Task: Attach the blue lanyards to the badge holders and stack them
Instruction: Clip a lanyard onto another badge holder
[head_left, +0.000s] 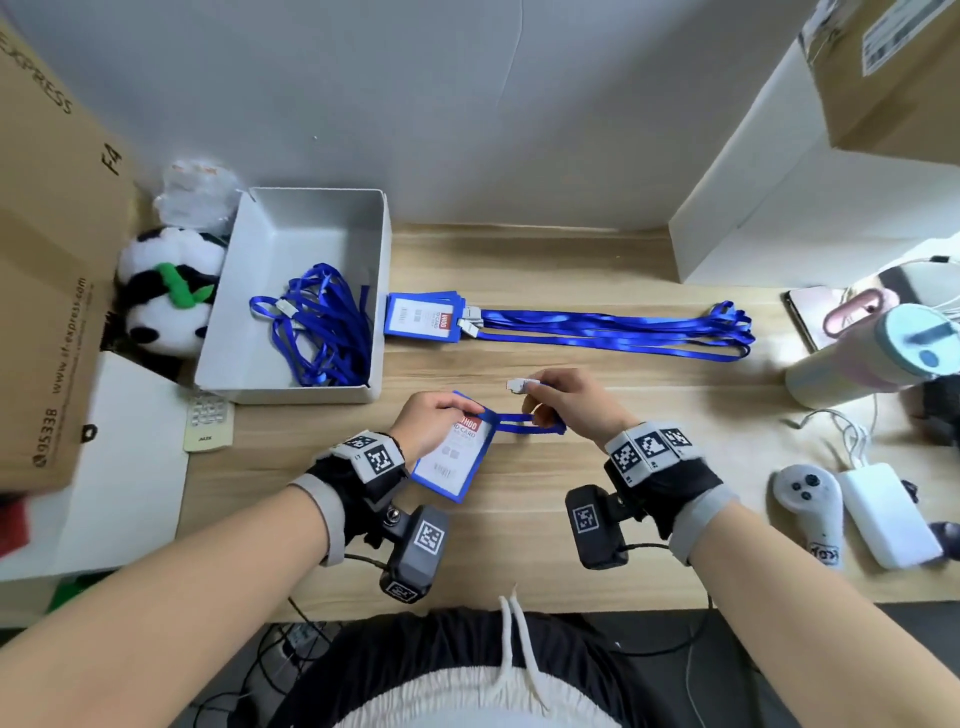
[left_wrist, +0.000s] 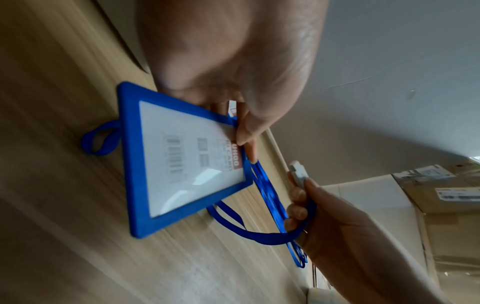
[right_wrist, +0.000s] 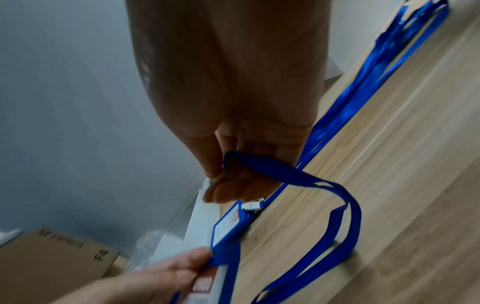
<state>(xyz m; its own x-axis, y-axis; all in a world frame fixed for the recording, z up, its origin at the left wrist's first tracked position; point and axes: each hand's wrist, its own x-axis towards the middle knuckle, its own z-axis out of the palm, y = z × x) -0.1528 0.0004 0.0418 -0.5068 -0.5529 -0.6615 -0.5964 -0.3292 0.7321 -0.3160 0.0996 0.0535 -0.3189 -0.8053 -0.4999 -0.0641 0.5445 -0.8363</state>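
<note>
My left hand (head_left: 432, 422) pinches the top edge of the badge holder (head_left: 451, 457), which rests tilted on the tabletop (head_left: 571, 260) right in front of me — a light, stiff plastic frame with a slick clear window, so I judge the blue rim is the place to grip, not the window, where fingers would slide. My right hand (head_left: 563, 397) is curled round the blue lanyard (head_left: 522, 422), with the white clip (head_left: 519, 385) sticking out past its fingertips toward the holder. The ribbon is soft and floppy; it loops loosely on the wood and carries no push, so I judge the hard clip is the only part that can be steered into the slot at the holder's top. Whether the ribbon already passes through that slot I cannot tell. Further back lies the finished stack (head_left: 423, 317), its lanyards laid out straight to the right, and the spare lanyards (head_left: 324, 327) sit tangled in the white box (head_left: 311, 213) — they will likely snag each other when one is lifted out.
</note>
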